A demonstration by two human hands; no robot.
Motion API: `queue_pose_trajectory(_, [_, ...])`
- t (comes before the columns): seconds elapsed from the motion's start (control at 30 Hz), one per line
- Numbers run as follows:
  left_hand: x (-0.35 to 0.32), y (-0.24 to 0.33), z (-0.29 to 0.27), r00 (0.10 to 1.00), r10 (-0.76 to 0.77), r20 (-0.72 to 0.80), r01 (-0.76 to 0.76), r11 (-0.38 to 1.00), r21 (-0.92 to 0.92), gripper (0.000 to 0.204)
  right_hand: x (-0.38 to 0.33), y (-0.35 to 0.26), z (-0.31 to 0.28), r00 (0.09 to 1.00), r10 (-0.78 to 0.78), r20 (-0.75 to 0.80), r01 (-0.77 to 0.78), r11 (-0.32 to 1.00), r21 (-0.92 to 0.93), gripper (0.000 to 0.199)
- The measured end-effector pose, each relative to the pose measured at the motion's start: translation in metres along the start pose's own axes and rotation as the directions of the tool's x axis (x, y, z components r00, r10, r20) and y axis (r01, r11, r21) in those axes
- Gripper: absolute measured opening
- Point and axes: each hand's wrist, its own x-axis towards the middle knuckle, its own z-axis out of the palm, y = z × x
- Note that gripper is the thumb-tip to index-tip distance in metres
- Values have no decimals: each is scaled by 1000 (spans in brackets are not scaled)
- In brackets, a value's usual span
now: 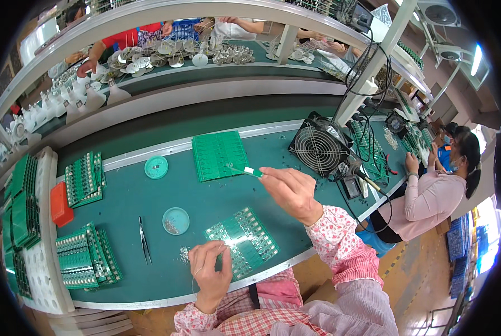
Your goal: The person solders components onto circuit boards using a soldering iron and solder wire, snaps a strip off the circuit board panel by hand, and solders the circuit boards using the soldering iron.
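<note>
Raised over the middle of the bench, my right hand is closed on a slim green and white piece; its far end looks clear, and I cannot make out its kind. My left hand has its thumb and fingers pinched together at the left edge of a green circuit board panel with rows of pale parts. Whatever the pinch holds is too small to name. Beside that hand lies a scatter of tiny pale components. A round dish holds more of them, and tweezers lie to its left.
A bare green panel and a second round dish lie farther back. Board stacks and an orange box stand left. A black fan and a soldering iron occupy the right. A co-worker sits beyond.
</note>
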Motion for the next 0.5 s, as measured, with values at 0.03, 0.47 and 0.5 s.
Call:
queue_pose_trajectory(0.03, [1,0,0,1000,5,-2,-5,1000,4,13,-1,1,-1,1000,-2,5,2,1000,4,20])
queue_pose_trajectory(0.47, [1,2,-1,1000,-4,12,4,1000,-16,11,11,8,4,996,75,42,-77,995,56,18])
queue_pose_trajectory(0.5, [1,2,-1,1000,-1,7,1,1000,-19,11,15,9,6,990,135,40,-137,987,78,18])
